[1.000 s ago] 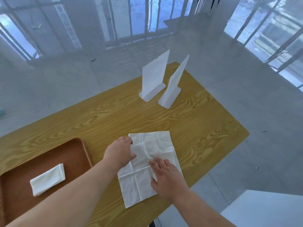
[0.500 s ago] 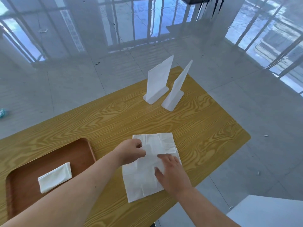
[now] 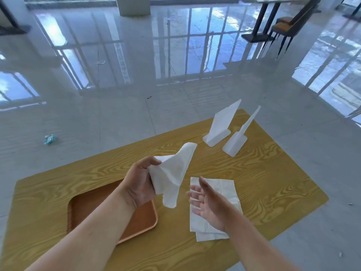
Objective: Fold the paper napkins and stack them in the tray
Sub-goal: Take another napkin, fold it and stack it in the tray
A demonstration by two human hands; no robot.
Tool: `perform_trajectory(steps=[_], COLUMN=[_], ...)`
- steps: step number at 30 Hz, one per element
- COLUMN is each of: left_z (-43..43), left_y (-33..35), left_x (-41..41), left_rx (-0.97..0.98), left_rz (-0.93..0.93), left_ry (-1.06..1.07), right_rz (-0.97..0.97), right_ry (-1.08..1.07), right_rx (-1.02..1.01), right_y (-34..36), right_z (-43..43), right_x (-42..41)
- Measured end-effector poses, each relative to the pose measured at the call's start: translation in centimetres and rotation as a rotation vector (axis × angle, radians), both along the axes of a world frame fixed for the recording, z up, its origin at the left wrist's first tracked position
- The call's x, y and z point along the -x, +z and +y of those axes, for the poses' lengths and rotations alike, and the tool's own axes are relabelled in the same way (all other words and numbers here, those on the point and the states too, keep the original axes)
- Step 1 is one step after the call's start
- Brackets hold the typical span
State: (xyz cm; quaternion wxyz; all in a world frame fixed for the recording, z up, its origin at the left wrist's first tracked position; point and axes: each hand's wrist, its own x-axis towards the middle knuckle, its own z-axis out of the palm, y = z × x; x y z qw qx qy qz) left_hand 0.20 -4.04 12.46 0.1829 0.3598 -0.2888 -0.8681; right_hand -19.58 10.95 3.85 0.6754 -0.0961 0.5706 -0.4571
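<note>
My left hand [image 3: 139, 180] holds a white paper napkin [image 3: 172, 173] up in the air above the table; the napkin hangs loose and crumpled from my fingers. My right hand [image 3: 207, 205] hovers open, palm up, just right of it, over more white napkins [image 3: 224, 187] lying flat on the wooden table [image 3: 273, 182]. The brown tray [image 3: 144, 218] sits at the left, partly under my left forearm. The folded napkin seen in it earlier is hidden by my arm.
Two white plastic napkin stands [image 3: 217, 130] [image 3: 237, 141] are at the table's far right corner. The table's right edge drops to a shiny tiled floor. A small teal scrap [image 3: 49, 138] lies on the floor; chairs [image 3: 289, 26] stand far back right.
My left hand has lifted one napkin off the pile into the air. My right hand came off the napkins and turned palm up. The camera tilted upward.
</note>
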Motion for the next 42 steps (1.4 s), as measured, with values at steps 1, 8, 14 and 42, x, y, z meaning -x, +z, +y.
perform_trajectory(steps=[1,8,14,42], left_z=[-0.3,-1.8,-2.1,-2.5], left_y=[0.6,3.6,3.6,5.0], left_x=[-1.0,-7.8,-12.7,-16.5], left_rx=[-0.005,0.021,0.008,0.04], left_rz=[0.038,0.156,0.203,0.039], left_ry=[0.018,0.098,0.105,0.167], right_rz=[-0.041,-0.172,-0.255,0.401], right_ry=[0.014,0.162,0.199,0.418], right_rx=[0.026,0.193,0.283,0.205], right_y=[0.8,5.8,8.6,11.4], right_z=[-1.1,-6.8,-9.2,-10.5], right_x=[-1.1,-9.2,-14.0,-9.2])
